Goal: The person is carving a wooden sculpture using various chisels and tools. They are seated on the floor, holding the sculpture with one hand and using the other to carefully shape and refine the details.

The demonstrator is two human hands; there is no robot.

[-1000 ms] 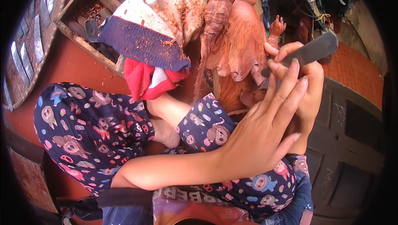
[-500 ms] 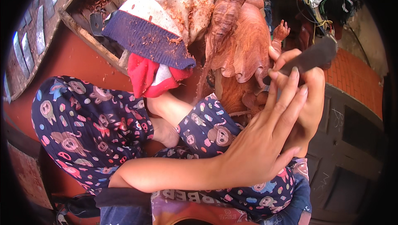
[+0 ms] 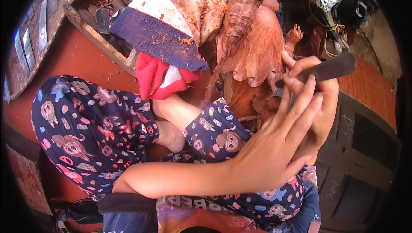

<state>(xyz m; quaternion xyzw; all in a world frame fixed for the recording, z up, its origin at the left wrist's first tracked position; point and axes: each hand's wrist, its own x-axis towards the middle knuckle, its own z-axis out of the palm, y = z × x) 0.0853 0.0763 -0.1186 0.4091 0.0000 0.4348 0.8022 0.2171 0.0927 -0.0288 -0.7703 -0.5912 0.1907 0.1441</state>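
A dark flat tool [image 3: 332,68] with a rounded end is held slanting at the right, beside the lower part of a carved reddish wood figure [image 3: 259,40]. My left forearm crosses my lap, and my left hand [image 3: 268,149] pinches the tool's near end between thumb and fingertip, other fingers stretched along it. Behind it, my right hand [image 3: 319,117] is bent round the tool, a finger reaching toward the figure's edge; the left hand partly hides it. The tool's narrow end lies close to the carved folds; whether it touches them I cannot tell. A small carved hand [image 3: 293,34] rises just beyond.
A cloth bundle [image 3: 171,14], white, navy and red, lies covered in wood shavings left of the figure. Further left are a wooden tray [image 3: 96,40] with shavings and a board [image 3: 47,46] bearing several metal blades. Cords and bags [image 3: 332,7] hang at the far right.
The tool has turned slightly flatter, its rounded end now a little lower and farther right. Both hands keep their hold. The surroundings have shifted slightly in view.
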